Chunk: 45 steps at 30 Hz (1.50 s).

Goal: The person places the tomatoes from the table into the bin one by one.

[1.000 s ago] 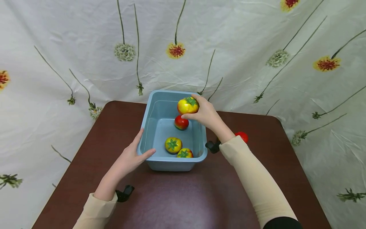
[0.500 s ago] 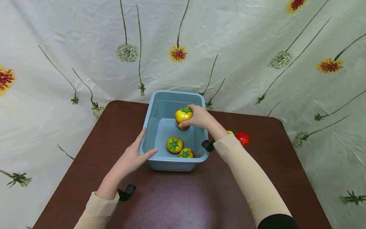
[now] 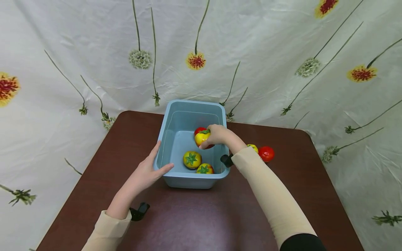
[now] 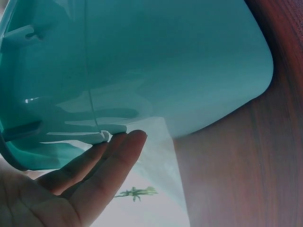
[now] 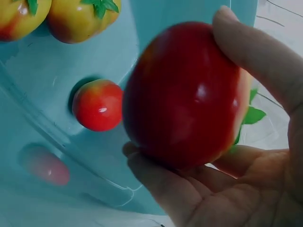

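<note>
My right hand [image 3: 221,135] holds a yellow-and-red tomato [image 3: 201,138] with a green leafy top inside the blue plastic bin [image 3: 194,175]. In the right wrist view, thumb and fingers curl round the tomato's red underside [image 5: 184,94]. A smaller red fruit [image 5: 99,105] lies on the bin floor, partly covered by the held tomato in the head view. Nearer the front wall are two yellow tomatoes [image 3: 192,159] with green tops. At the bin's left front corner rests my left hand [image 3: 147,170], thumb over the rim. Its straight fingers [image 4: 111,177] lie along the outer wall.
On the brown table [image 3: 188,216], right of the bin, sit a red tomato [image 3: 266,153] and a yellow one [image 3: 252,147] partly behind my right sleeve. A flower-patterned cloth [image 3: 263,52] hangs behind the table's far edge.
My right hand has lowered the tomato into the bin and drawn it toward the front, uncovering part of the red fruit behind it. The left hand stays at the rim.
</note>
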Tool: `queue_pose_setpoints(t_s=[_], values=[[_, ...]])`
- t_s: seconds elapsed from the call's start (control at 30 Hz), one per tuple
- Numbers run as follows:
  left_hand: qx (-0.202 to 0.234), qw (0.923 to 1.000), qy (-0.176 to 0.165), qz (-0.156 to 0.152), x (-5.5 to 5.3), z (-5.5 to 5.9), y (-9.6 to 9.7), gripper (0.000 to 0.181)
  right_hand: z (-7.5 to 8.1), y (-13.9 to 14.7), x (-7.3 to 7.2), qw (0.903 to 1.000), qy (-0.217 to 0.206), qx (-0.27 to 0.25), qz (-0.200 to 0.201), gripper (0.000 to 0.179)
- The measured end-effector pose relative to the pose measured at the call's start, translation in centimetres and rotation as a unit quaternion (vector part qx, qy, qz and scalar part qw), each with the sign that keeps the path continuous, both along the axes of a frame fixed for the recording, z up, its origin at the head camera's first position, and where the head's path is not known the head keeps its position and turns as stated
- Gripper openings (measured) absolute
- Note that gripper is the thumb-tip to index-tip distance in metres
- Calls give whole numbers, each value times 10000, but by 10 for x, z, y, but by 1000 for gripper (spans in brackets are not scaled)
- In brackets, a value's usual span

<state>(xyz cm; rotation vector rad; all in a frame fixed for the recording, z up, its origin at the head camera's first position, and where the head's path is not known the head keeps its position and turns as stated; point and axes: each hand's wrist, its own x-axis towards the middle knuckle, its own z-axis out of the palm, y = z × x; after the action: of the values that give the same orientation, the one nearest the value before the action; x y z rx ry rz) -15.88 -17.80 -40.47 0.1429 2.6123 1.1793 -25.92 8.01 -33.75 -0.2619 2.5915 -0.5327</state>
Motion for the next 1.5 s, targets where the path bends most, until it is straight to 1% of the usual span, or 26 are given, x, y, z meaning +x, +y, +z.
queue_pose_setpoints(t_s=[0.2, 0.33, 0.43, 0.5, 0.57, 0.67, 0.83, 0.93, 1.03, 1.17, 1.27, 1.37, 1.5], values=[[-20, 10000, -4, -2, 1, 0, 3, 104, -3, 1, 1, 9995, -240, 190, 40, 70], [-26, 10000, 33, -13, 2, 0, 4, 103, -3, 2, 1, 9992, -333, 203, 92, 77], [-34, 10000, 43, -12, 2, 0, 4, 103, -2, 4, 1, 9991, -299, 201, 238, 81], [-60, 10000, 61, -34, 2, 1, 4, 103, -1, 6, 2, 9991, -217, 167, 312, 80], [-75, 9999, 83, -42, 3, 1, 4, 103, 0, 9, 4, 9994, -124, -24, 310, 77], [-97, 9999, 100, -67, 3, 3, 4, 103, 3, 16, 7, 9988, 20, -450, 174, 73], [-80, 9999, 35, -54, 4, 6, 5, 102, 10, 35, 11, 9915, 324, -1237, -220, 67], [-67, 10000, 24, -61, 5, 6, 5, 102, 14, 48, 12, 9843, 538, -1609, -478, 66], [-57, 10000, 39, -69, 6, 6, 5, 102, 18, 62, 13, 9748, 780, -1953, -744, 67], [-49, 10000, 39, -48, 7, 5, 4, 102, 20, 82, 15, 9574, 1011, -2443, -1159, 69], [-59, 10000, 42, -20, 8, 3, 4, 102, 20, 97, 17, 9435, 1152, -2715, -1508, 72], [-58, 10000, 56, 21, 9, 2, 4, 102, 15, 112, 18, 9295, 1351, -2876, -1874, 74], [-53, 10000, 68, 44, 10, 2, 5, 102, 3, 133, 20, 9101, 1691, -3033, -2262, 74]])
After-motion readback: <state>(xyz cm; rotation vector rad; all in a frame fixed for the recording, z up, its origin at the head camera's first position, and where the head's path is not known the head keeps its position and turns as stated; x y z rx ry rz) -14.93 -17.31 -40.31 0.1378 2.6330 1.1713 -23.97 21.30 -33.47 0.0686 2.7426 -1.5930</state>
